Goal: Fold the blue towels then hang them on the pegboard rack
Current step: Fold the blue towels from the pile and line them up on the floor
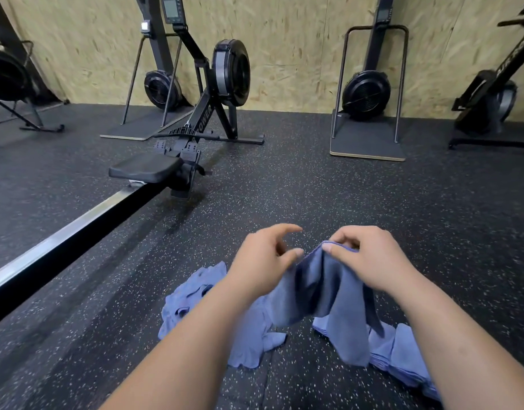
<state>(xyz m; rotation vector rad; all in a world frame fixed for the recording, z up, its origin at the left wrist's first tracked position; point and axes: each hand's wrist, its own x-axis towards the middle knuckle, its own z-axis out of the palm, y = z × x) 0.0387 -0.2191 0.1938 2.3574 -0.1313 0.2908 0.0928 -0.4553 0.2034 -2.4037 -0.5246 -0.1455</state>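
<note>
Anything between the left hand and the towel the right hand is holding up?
Nothing visible. The right hand pinches the held towel at its top edge; the left hand is right at the cloth, whether it grips is unclear. Loose towels lie below.

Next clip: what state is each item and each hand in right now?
held towel: off the floor, hanging loose.
right hand: pinches its top edge.
left hand: at its edge, grip unclear.
loose towels: crumpled on floor.
layered towels: flat on floor.
rower seat: forward, by the footrests.
</note>
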